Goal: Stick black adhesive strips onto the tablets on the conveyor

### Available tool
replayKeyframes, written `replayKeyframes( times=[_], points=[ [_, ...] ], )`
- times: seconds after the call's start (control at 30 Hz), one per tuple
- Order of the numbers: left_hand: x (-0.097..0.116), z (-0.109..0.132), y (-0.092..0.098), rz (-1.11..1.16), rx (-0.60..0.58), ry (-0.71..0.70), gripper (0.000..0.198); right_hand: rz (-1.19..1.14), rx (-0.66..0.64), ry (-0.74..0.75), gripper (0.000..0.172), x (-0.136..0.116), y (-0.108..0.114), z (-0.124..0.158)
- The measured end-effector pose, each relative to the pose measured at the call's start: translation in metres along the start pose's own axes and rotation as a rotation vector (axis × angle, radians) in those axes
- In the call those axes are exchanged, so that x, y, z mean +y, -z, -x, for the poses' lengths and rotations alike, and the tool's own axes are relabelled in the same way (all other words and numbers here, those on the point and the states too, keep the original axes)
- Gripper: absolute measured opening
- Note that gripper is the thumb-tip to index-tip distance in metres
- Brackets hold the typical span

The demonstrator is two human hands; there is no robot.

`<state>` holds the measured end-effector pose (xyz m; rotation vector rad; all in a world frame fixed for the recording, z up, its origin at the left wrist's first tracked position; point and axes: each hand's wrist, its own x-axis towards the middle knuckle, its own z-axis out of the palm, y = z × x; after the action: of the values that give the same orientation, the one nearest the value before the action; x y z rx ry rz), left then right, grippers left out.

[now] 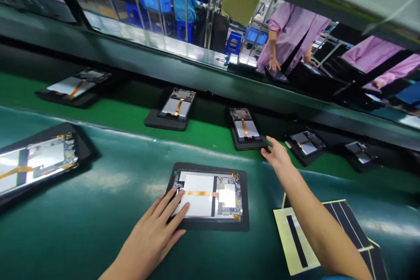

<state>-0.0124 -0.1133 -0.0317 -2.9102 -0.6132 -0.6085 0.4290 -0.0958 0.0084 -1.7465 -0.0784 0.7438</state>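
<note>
An opened tablet with grey-white battery cells, a circuit board and an orange ribbon cable lies on a black pad in front of me. My left hand rests flat over its left end, fingers spread. My right hand reaches forward to the green strip. Its fingers are apart at the near right corner of another black pad, which carries a second opened tablet. Whether the fingertips press on that corner is hard to make out.
More opened tablets on pads line the green belt; one tablet lies at left. Yellow-backed sheets with black strips lie under my right forearm. Beyond a metal ledge, people in pink and blue clothing are present.
</note>
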Motion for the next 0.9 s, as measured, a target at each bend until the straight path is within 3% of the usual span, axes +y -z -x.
replayKeyframes(
  times=[0.13, 0.27, 0.37, 0.5, 0.57, 0.7, 0.8, 0.9],
  points=[
    [-0.008, -0.019, -0.001, -0.015, -0.014, -0.028, 0.039, 0.063, -0.081, -0.085, 0.032, -0.006, -0.019, -0.009],
    [-0.02, -0.045, -0.014, -0.013, -0.018, -0.018, 0.037, 0.073, -0.186, -0.102, 0.033, -0.02, -0.042, -0.012],
    [-0.034, -0.073, -0.028, 0.031, -0.018, 0.014, 0.038, 0.027, -0.202, -0.055, 0.03, -0.031, -0.045, -0.01],
    [-0.047, -0.129, -0.042, 0.097, -0.048, 0.091, 0.035, -0.044, -0.213, 0.07, 0.025, -0.034, -0.015, 0.017],
    [-0.049, -0.163, -0.046, 0.128, -0.102, 0.171, 0.031, -0.074, -0.229, 0.136, 0.032, -0.029, 0.007, 0.041],
    [-0.052, -0.212, -0.051, 0.106, -0.057, 0.324, 0.034, -0.083, -0.238, 0.193, 0.048, -0.004, 0.049, 0.094],
    [-0.057, -0.209, -0.044, 0.115, -0.024, 0.388, 0.036, -0.057, -0.26, 0.162, 0.049, 0.025, 0.075, 0.129],
    [-0.062, -0.174, -0.029, 0.165, -0.019, 0.415, 0.034, -0.052, -0.277, 0.047, 0.052, 0.061, 0.092, 0.16]
  ],
)
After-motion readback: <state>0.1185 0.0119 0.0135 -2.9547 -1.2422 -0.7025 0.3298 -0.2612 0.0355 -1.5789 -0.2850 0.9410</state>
